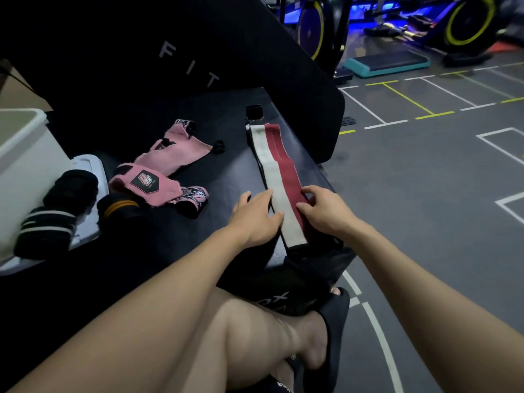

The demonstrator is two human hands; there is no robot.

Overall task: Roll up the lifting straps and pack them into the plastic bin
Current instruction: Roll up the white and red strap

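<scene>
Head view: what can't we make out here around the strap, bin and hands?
- Plastic bin: cut off by the left edge; contents not visible.
- Red and white strap: near end hidden under both hands; its state there is unclear.
- Left hand and right hand: fingertips lie on the strap; pinching or pressing, cannot tell.
- Black rolled straps: dark and blurred; count uncertain.

To the left of my left hand (256, 215) the black bench top (226, 165) is open until the pink straps (167, 165). Further left, rolled black straps (56, 211) lie in front of the white bin (25, 154). Beyond both hands a black backrest (170, 52) blocks the way.
</scene>
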